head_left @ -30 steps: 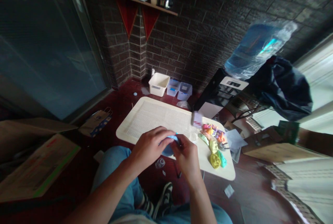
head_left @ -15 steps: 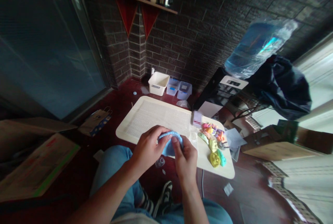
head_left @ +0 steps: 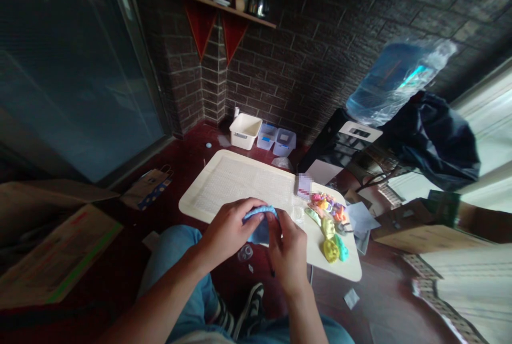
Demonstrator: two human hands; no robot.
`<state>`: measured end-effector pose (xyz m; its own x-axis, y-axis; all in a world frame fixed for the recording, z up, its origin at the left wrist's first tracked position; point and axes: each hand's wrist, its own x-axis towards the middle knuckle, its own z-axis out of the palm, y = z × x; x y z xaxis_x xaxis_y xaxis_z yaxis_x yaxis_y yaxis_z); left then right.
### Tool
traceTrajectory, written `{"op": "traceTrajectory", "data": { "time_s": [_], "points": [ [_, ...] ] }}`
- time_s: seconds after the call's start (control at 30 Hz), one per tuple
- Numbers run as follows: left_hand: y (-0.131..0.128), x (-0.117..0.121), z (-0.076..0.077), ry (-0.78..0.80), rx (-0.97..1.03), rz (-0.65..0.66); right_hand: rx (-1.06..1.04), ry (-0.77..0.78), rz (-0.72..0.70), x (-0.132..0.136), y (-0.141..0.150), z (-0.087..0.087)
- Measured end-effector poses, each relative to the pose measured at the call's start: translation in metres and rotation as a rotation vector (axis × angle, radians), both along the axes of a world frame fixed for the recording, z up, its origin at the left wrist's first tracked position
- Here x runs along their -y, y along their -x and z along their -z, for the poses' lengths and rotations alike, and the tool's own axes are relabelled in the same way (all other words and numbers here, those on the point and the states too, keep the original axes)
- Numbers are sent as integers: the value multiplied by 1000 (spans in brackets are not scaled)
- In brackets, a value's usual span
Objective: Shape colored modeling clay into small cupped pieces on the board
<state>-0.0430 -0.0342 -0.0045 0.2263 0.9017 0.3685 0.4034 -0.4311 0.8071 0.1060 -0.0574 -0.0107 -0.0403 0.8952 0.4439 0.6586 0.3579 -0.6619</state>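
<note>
A thin, curved piece of light blue modelling clay [head_left: 259, 234] is held up over the near edge of the low table. My left hand [head_left: 229, 229] is closed on its left side, fingers behind and thumb in front of the thick rim. On its right side my right hand [head_left: 288, 242] pinches the same rim between thumb and fingers. Both thumbs are close together near the top of the rim. The fingers hide part of the clay. To the right on the table lie a yellow clay lump [head_left: 330, 250], a turquoise lump [head_left: 342, 248] and several mixed-colour pieces [head_left: 328, 204].
The cream table [head_left: 340, 271] has a textured clear sheet [head_left: 236, 181] on its left part and a small package [head_left: 304, 186] at the far edge. Beyond stand a white bin [head_left: 243, 140], plastic boxes [head_left: 284, 143] and a water dispenser [head_left: 328, 144]. Cardboard boxes [head_left: 52, 258] flank both sides.
My right thumb and fingers have shifted along the rim, nearer my left thumb. The clay's opening looks flatter and more of it is covered. The whole view has shifted slightly.
</note>
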Motion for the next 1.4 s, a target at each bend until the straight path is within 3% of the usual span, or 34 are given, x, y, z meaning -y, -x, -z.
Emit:
{"op": "traceTrajectory", "data": {
  "time_s": [0.33, 0.43, 0.63, 0.9, 1.13, 1.23, 1.4],
  "points": [
    [4, -4, 1, 17, 76, -17, -264, 213, -21, -2, -3, 3],
    [2, -7, 4, -60, 24, 18, -196, 172, -37, -2, -4, 4],
    [-2, -10, 7, -160, -3, -62, -41, 47, 1, -2, -2, 3],
    [6, -9, 5, -114, 26, -9, -91, 130, -79, -3, -6, -3],
    [5, -8, 5, -91, 28, -3, 32, 24, -83, -3, -8, 1],
    [0, -7, 6, -117, 38, -48, -99, 90, -73, -6, -5, 1],
    [-9, -5, 7, -64, 139, -238, -520, 329, -53, -6, 5, 5]
  ]
}}
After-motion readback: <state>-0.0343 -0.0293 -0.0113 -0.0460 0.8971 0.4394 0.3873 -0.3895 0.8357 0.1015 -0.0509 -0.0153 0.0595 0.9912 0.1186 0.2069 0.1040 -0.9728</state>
